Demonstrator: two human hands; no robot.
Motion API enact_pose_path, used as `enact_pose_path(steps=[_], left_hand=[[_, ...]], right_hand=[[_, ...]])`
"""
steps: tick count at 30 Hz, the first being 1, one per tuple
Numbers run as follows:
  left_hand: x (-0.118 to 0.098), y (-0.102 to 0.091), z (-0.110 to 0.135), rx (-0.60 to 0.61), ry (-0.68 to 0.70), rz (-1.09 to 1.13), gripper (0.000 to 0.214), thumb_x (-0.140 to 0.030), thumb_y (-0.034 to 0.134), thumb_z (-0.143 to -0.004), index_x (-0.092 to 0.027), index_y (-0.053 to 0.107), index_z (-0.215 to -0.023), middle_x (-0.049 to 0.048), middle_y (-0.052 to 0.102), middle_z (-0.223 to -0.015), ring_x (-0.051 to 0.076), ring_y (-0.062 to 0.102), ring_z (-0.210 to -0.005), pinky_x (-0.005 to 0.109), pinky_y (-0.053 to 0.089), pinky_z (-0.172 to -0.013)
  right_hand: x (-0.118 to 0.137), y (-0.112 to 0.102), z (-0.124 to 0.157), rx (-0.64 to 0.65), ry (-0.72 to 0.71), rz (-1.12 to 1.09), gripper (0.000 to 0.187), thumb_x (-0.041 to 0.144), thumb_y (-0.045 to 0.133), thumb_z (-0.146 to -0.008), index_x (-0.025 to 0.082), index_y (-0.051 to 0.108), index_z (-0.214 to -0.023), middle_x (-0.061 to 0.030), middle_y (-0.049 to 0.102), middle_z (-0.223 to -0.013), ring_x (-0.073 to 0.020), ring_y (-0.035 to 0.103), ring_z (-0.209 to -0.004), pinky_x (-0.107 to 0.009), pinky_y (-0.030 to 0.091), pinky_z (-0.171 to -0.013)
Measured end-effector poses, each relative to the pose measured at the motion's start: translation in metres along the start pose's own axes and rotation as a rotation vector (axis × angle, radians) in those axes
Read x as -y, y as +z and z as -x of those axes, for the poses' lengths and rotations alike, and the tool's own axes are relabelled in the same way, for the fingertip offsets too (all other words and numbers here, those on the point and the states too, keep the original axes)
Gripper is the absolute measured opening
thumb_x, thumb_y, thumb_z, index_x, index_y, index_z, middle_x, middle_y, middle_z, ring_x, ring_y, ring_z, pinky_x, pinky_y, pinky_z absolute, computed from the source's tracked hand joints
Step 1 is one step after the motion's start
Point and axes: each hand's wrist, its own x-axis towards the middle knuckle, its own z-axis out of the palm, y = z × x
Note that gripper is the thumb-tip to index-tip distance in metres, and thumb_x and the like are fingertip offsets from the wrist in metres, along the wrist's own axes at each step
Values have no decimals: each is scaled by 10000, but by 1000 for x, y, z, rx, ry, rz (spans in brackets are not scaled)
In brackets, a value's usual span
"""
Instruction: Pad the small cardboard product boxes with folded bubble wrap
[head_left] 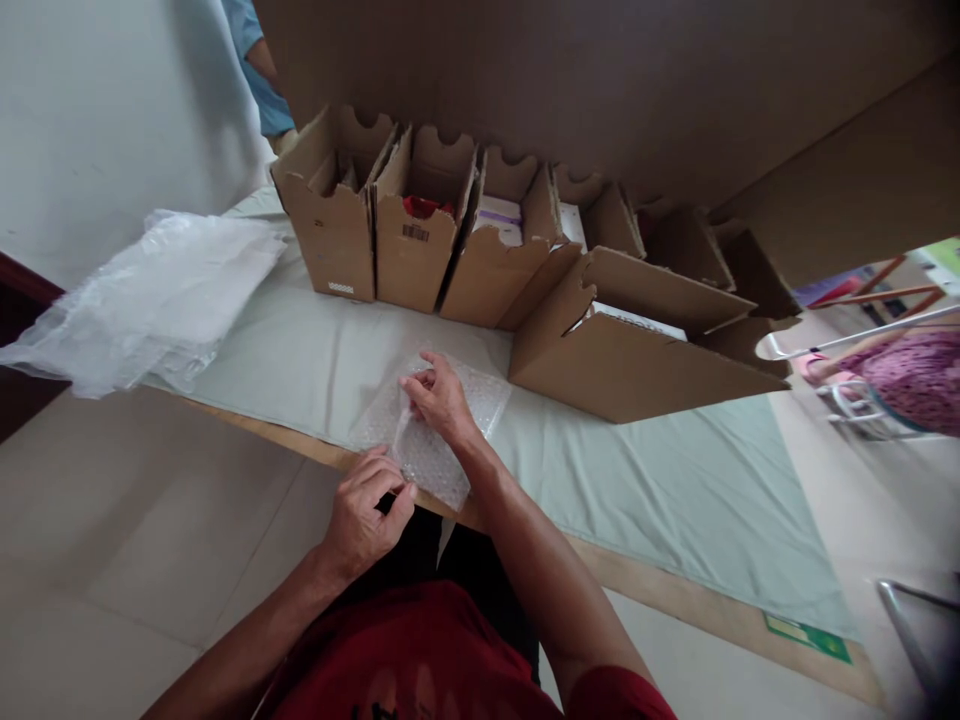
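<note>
A clear bubble wrap bag [442, 462] lies flat at the front edge of the cloth-covered table. My right hand [444, 398] is over its upper part, thumb and fingers pinched on a raised edge of the plastic. At the bag's near left corner, my left hand [369, 508] has its fingers curled in and closed on the plastic edge. Whether anything lies inside the bag, I cannot tell.
Several upright cardboard boxes [415, 240] stand in a row behind the bag, some holding white boxes. Another open cardboard box [622, 365] lies at the right. Clear plastic bags [172, 290] are piled at the left. A person's blue sleeve [259, 70] shows at the back.
</note>
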Motion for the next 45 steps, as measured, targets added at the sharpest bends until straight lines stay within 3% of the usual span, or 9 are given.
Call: enact_pose_path(steps=[6, 11, 14, 17, 24, 32, 36, 41, 45], left_hand=[[5, -9, -16, -109, 18, -316, 44, -164, 627, -898, -177, 667, -914, 115, 659, -991, 270, 623, -991, 463, 531, -924], [24, -7, -30, 143, -53, -511, 71, -152, 651, -863, -188, 710, -878, 107, 686, -1008, 296, 608, -967, 471, 506, -887], [28, -5, -27, 174, -50, -528, 65, -153, 656, -865, -188, 693, -825, 87, 684, -933, 283, 594, -927, 453, 495, -864], [25, -4, -23, 152, -38, -534, 93, -173, 657, -877, -191, 673, -788, 76, 681, -896, 271, 586, -900, 436, 489, -846], [37, -12, -37, 130, -92, -600, 92, -229, 615, -894, -197, 700, -913, 99, 694, -973, 273, 623, -915, 426, 495, -842], [60, -20, -73, 385, -280, -704, 129, -293, 621, -829, -198, 682, -766, 130, 676, -873, 323, 628, -895, 465, 500, -833], [54, -20, -82, 470, -313, -680, 123, -223, 583, -802, -213, 632, -689, 103, 682, -843, 289, 645, -871, 406, 494, -803], [44, -25, -107, 585, -384, -673, 146, -233, 548, -844, -214, 669, -924, 62, 726, -841, 256, 672, -796, 352, 478, -715], [45, -5, -149, 639, -164, -612, 346, -189, 545, -835, -222, 651, -1164, 64, 755, -987, 266, 688, -952, 357, 495, -821]], right_hand=[[1, -6, 2, 73, 6, -68, 481, 274, 549, -927, 205, 498, -1401, -58, 704, -1015, -111, 641, -644, -209, 507, -486], [1, -35, 11, 29, -205, 138, 324, 271, 558, -929, 213, 647, -1236, -77, 742, -1054, -182, 705, -886, -314, 587, -730], [-7, -56, 19, -56, -387, 437, 308, 247, 570, -936, 231, 678, -1224, -90, 748, -1163, -225, 688, -1069, -420, 551, -950], [-21, -66, 22, 52, -515, 697, 334, 199, 622, -903, 193, 694, -1229, -137, 703, -1300, -278, 623, -1250, -493, 467, -1090], [-38, -62, 24, 143, -627, 815, 392, 266, 571, -961, 173, 646, -1335, -160, 607, -1450, -288, 489, -1420, -527, 391, -1152], [-11, -86, 28, -191, -327, 1098, 393, 223, 509, -946, 130, 646, -1302, -208, 667, -1332, -349, 583, -1202, -500, 439, -997], [-3, -95, 35, -188, -214, 1258, 389, 231, 529, -937, 118, 641, -1293, -216, 736, -1154, -350, 620, -1104, -456, 446, -936], [-5, -108, 63, -164, -19, 1071, 400, 221, 551, -921, 156, 624, -1309, -142, 776, -1008, -298, 696, -952, -394, 468, -852], [-17, -115, 100, -193, 20, 786, 477, 220, 573, -897, 176, 573, -1372, -42, 756, -852, -231, 701, -805, -324, 465, -735]])
